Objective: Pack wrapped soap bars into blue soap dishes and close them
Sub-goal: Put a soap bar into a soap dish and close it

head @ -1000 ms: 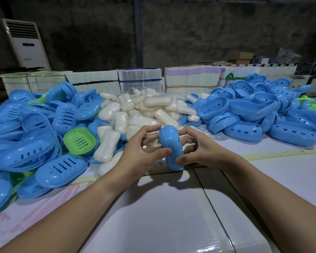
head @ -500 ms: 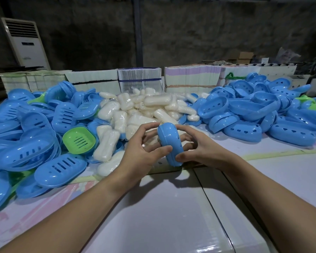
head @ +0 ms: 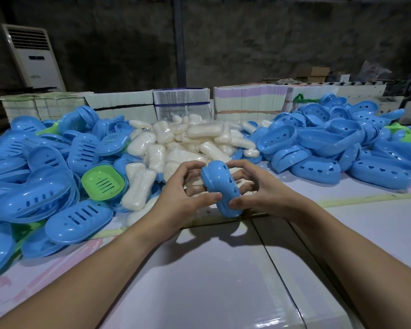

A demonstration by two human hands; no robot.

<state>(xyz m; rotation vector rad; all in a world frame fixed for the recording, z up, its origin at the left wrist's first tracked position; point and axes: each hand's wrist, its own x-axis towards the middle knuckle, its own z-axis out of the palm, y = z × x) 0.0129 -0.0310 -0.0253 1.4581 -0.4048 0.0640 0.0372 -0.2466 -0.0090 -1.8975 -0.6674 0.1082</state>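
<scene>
While standing on end above the table (head: 199, 281), blue soap dish (head: 221, 188) gripped between left hand (head: 180, 198) and right hand (head: 263, 191), fingers curled round; wrapped soap bars (head: 188, 143) heaped behind.

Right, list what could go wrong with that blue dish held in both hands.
1. The blue plastic soap dish shows a gap at its top seam, so the halves may not be fully snapped and could spring apart.
2. The left hand and right hand pinch it only by the fingertips above the white table; it may slip and drop.
</scene>
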